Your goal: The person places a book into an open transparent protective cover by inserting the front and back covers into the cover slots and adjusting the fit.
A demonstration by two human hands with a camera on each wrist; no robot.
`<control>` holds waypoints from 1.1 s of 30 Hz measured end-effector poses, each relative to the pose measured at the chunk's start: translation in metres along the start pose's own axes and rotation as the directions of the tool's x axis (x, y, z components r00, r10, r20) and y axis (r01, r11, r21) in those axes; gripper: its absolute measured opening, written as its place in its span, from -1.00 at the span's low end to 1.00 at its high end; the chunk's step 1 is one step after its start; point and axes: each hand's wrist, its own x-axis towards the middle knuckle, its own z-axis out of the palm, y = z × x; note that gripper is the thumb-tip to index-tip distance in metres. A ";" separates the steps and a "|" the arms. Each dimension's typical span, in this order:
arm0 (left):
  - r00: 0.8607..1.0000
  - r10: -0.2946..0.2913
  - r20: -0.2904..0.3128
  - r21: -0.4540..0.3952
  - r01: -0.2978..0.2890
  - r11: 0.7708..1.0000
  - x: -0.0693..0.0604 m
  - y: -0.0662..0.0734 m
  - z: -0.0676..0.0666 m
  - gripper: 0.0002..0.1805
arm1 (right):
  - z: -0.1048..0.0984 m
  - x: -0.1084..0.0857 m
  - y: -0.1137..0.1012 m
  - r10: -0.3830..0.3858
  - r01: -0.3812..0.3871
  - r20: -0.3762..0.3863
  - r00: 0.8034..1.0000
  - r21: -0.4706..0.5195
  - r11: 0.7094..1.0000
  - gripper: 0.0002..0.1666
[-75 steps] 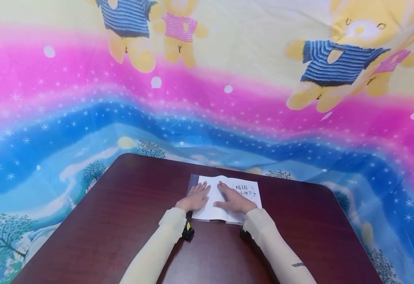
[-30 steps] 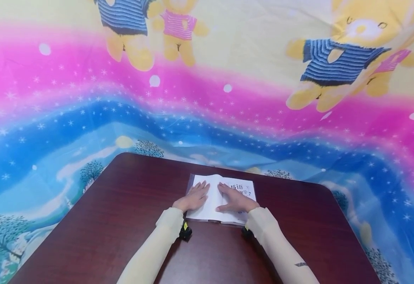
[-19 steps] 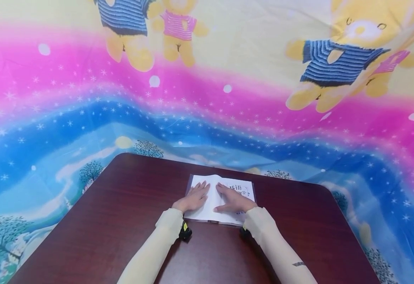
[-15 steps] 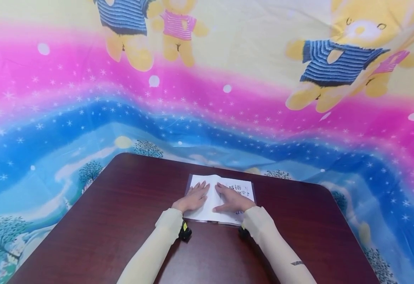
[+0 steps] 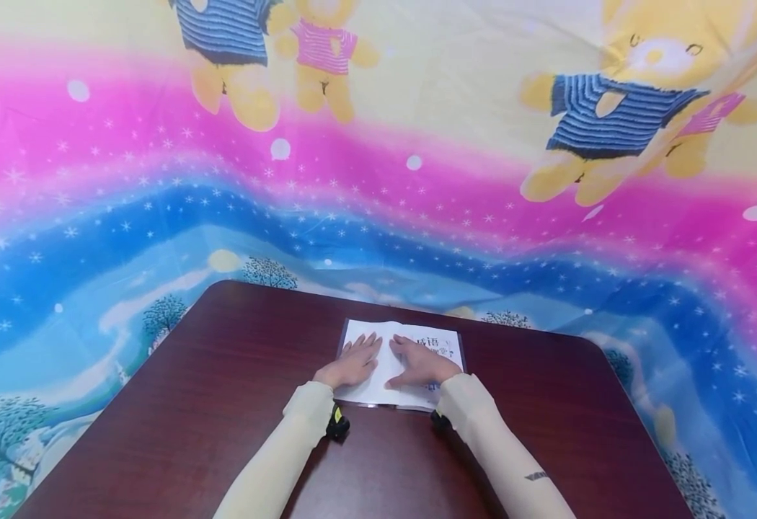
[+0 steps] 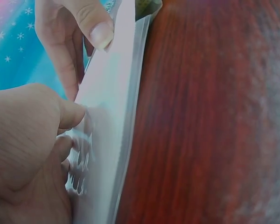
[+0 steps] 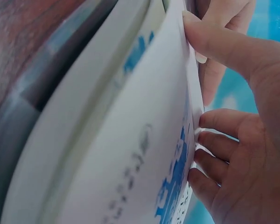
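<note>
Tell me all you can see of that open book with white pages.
The open, white paper book lies on the dark reddish wooden-looking table, near its far edge. Its left page looks blank where uncovered; the right page carries black characters and blue print, partly hidden. A grey, glossy cover, apparently plastic, shows at its edge. The left hand rests on the left page, the right hand on the right page.

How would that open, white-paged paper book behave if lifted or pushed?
Its white pages would probably flop, as they bow in the right wrist view. Pushed, the book might slide, since the dark red wooden table looks glossy. Lying flat, it seems unlikely to tip.
</note>
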 end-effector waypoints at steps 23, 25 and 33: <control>0.998 -0.039 0.044 0.020 0.038 0.999 0.002 0.001 -0.003 -0.30 | 0.000 -0.008 0.020 0.031 -0.006 -0.162 0.986 0.153 0.988 -0.04; 0.998 -0.045 0.043 0.011 0.044 0.999 0.002 0.002 -0.003 -0.30 | -0.005 -0.015 0.029 0.100 -0.049 -0.241 0.965 0.211 0.976 -0.11; 0.998 -0.059 0.028 0.027 0.058 0.998 0.001 0.001 -0.001 -0.30 | -0.015 -0.050 0.064 0.429 -0.312 -0.336 0.838 0.349 0.884 -0.27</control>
